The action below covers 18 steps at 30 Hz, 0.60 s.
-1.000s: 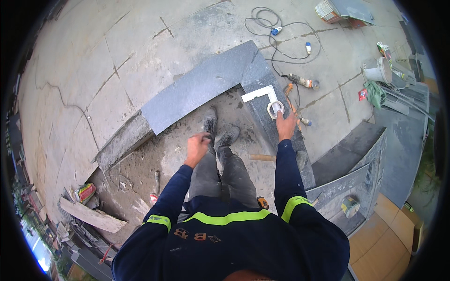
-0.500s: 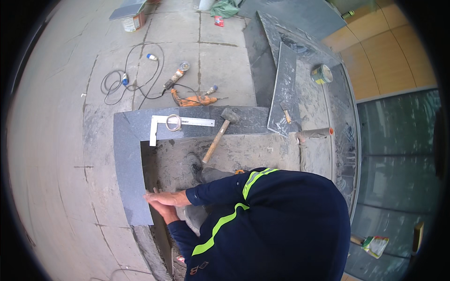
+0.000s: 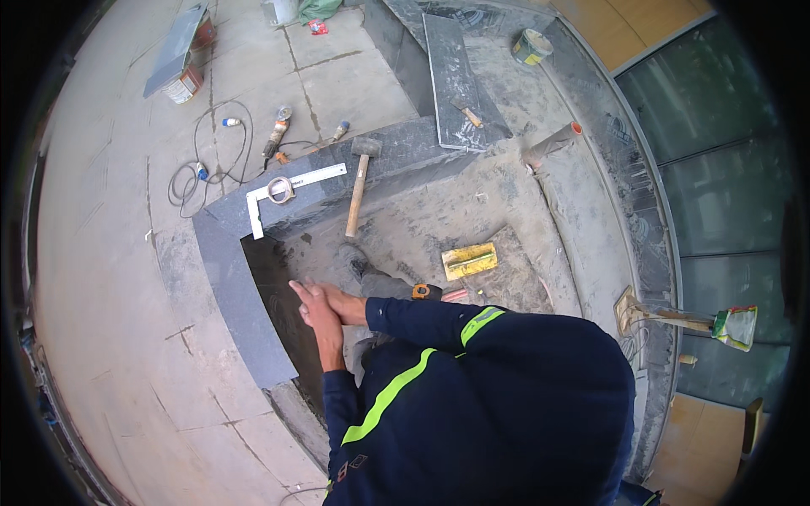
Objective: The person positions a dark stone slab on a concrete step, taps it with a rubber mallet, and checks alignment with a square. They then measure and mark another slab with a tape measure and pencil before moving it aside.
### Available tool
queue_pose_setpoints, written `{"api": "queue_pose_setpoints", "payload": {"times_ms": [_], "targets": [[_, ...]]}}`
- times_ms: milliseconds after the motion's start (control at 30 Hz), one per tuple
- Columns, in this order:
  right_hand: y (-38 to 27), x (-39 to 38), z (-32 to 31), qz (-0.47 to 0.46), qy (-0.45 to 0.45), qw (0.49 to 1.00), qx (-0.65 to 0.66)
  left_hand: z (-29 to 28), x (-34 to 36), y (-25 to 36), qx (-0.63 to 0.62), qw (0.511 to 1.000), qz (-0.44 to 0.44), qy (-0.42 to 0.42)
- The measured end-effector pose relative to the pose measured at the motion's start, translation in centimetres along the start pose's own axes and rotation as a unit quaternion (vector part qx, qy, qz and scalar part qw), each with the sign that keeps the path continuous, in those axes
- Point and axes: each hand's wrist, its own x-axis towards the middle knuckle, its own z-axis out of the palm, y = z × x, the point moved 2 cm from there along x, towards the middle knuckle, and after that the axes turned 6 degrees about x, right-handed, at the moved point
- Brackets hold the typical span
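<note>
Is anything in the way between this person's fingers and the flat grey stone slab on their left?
Nothing visible: only open space above dark ground separates the bare fingers from that grey stone slab.

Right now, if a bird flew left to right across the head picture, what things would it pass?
White-and-red bucket, both hands, yellow float, green-and-yellow tin, green-and-white bag.

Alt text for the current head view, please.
A person's left hand and right hand touch near a grey stone slab, with nothing visible in them. On the adjoining slab, a tape roll sits on a white L-shaped square; a mallet rests nearby.
</note>
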Motion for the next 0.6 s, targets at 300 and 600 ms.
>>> {"api": "queue_pose_setpoints", "payload": {"times_ms": [300,600], "targets": [[-1.6,-12.4,-1.8,-0.064,0.151,0.963,-0.215,1.1,-13.9,4.6,-0.161,0.966,0.124,-0.157],[-20.7,-12.9,-7.9,-0.032,0.138,0.966,-0.218,17.0,5.0,4.6,0.004,0.983,0.041,-0.177]]}}
